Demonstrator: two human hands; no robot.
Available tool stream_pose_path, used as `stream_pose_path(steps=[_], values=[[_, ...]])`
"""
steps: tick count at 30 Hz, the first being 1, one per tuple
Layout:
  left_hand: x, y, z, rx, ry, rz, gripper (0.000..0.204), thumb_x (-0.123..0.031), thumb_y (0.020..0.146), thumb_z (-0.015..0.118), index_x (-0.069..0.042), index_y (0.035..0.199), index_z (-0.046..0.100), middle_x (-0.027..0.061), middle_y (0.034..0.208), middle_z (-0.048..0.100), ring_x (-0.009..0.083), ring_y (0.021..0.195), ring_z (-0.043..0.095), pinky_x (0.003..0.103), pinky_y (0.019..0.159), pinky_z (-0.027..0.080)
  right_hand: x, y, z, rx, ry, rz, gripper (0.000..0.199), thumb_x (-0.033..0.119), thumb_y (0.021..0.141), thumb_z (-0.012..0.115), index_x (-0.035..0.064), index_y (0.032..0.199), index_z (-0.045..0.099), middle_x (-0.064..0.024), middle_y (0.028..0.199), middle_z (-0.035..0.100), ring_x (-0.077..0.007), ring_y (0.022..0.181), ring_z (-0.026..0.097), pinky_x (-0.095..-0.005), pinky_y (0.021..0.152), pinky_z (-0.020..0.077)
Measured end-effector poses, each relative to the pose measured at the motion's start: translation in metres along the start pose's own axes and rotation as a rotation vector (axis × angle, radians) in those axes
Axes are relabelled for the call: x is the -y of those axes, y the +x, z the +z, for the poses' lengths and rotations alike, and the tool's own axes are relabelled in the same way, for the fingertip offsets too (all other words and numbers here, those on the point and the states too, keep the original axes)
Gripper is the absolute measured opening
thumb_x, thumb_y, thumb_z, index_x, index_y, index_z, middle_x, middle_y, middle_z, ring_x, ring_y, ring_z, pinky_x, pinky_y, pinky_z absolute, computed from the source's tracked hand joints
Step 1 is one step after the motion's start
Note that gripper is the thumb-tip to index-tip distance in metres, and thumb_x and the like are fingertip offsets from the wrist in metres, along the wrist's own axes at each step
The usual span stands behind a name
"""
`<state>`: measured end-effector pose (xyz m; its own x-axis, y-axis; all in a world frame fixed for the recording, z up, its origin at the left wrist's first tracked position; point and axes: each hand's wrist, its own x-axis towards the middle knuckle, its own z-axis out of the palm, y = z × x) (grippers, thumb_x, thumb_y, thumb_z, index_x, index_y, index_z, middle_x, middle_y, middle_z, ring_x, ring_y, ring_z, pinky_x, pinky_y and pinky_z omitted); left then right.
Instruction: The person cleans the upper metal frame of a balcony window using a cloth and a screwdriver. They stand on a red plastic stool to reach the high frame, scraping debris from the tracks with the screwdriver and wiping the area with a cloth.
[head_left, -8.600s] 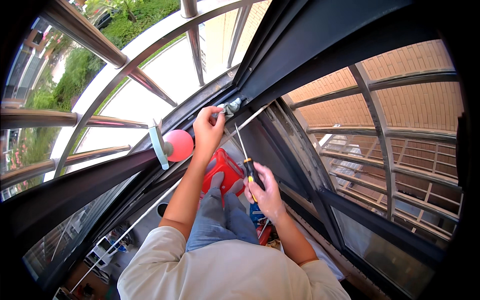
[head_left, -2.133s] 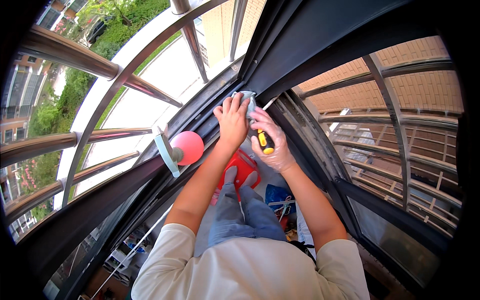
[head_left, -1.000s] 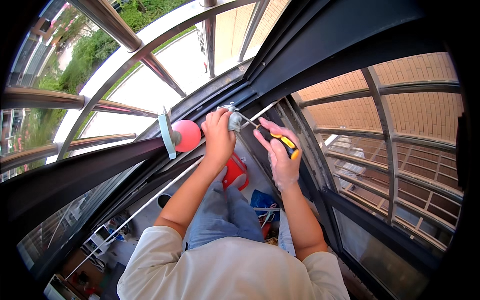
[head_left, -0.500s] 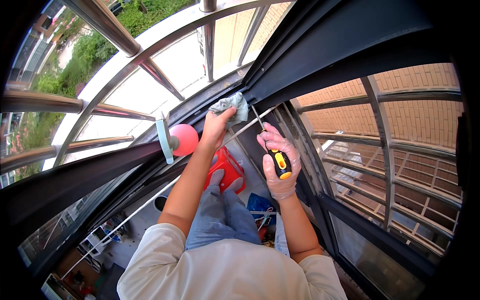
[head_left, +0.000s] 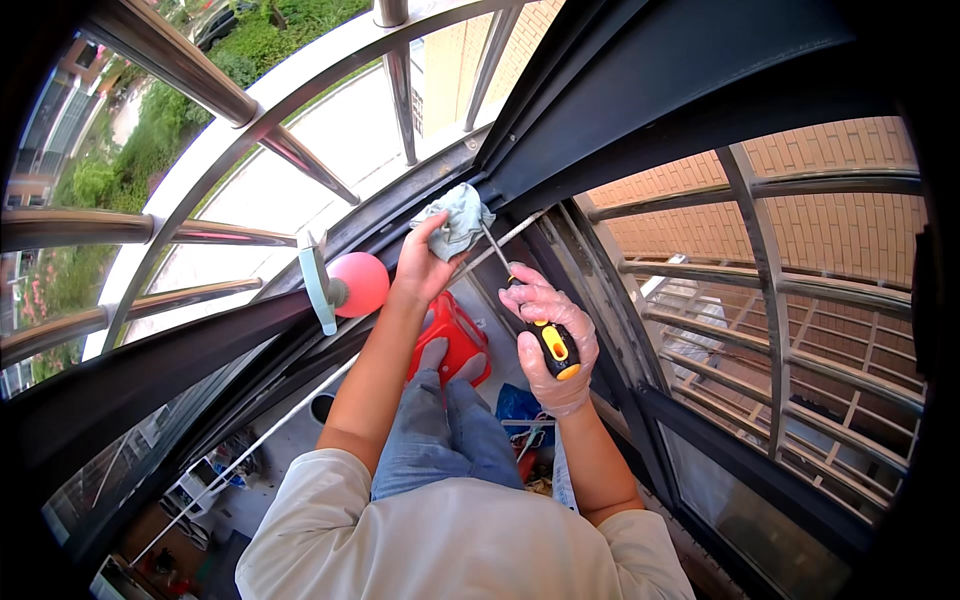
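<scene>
Past the far left corner of the red stool [head_left: 472, 345], the bare left hand [head_left: 426, 264] pinches a pale grey-blue cloth [head_left: 460, 212], crumpled in soft folds, its thumb laid across them. The cloth lies beyond the stool's far edge. Off the stool's right side, the right hand [head_left: 584, 345], in a thin clear glove, is wrapped round a screwdriver [head_left: 556, 348] with a black handle, yellow inlays, a yellow butt and a slim metal shaft. The hands are apart.

Left of the stool runs a black window rail [head_left: 170, 362], with a pale blue piece carrying a pink ball [head_left: 362, 284] near the left forearm. A pale rod [head_left: 517, 229] crosses beyond the stool, close under the cloth. Open room lies over the stool, between the forearms; to its right, a grimy frame track [head_left: 600, 280] stands near the glove.

The screwdriver's long axis slants: tip away from the stool and leftward, at the cloth's edge, butt back toward the person. Whether the tip touches the cloth I cannot tell.
</scene>
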<state>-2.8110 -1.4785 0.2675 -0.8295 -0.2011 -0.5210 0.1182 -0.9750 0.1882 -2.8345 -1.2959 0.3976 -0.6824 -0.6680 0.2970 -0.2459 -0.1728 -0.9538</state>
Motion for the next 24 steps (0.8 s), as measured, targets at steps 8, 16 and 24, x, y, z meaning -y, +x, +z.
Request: stream_pose_path(steps=[8, 16, 24], values=[[0.001, 0.001, -0.008, 0.021, -0.038, 0.017, 0.033, -0.002, 0.081, 0.054, -0.001, 0.113, 0.052, 0.0128, 0.11, 0.06, 0.0263, 0.101, 0.059, 0.043, 0.093, 0.046, 0.003, -0.001, 0.001, -0.057, 0.085, 0.026, 0.021, 0.001, 0.08, 0.054, 0.0006, 0.1, 0.052, -0.0201, 0.111, 0.054, -0.0362, 0.12, 0.045, -0.0487, 0.092, 0.0475], [0.006, 0.01, 0.011, -0.004, 0.475, 0.342, 0.024, 0.006, 0.074, 0.059, -0.006, 0.093, 0.05, 0.0047, 0.088, 0.06, 0.0139, 0.081, 0.059, 0.027, 0.073, 0.047, -0.007, 0.008, 0.007, -0.151, 0.085, 0.052, 0.023, -0.004, 0.074, 0.055, 0.0015, 0.096, 0.054, -0.0178, 0.103, 0.061, -0.0341, 0.113, 0.053, -0.0405, 0.095, 0.043], [0.007, 0.031, 0.017, -0.052, 1.347, 0.928, 0.024, -0.003, 0.069, 0.066, -0.002, 0.088, 0.052, 0.0068, 0.085, 0.061, 0.0207, 0.08, 0.059, 0.031, 0.073, 0.046, -0.033, 0.027, 0.013, -0.051, -0.287, -0.15, 0.028, -0.007, 0.068, 0.06, 0.0015, 0.093, 0.054, -0.0173, 0.1, 0.061, -0.0369, 0.107, 0.056, -0.0402, 0.09, 0.0451]])
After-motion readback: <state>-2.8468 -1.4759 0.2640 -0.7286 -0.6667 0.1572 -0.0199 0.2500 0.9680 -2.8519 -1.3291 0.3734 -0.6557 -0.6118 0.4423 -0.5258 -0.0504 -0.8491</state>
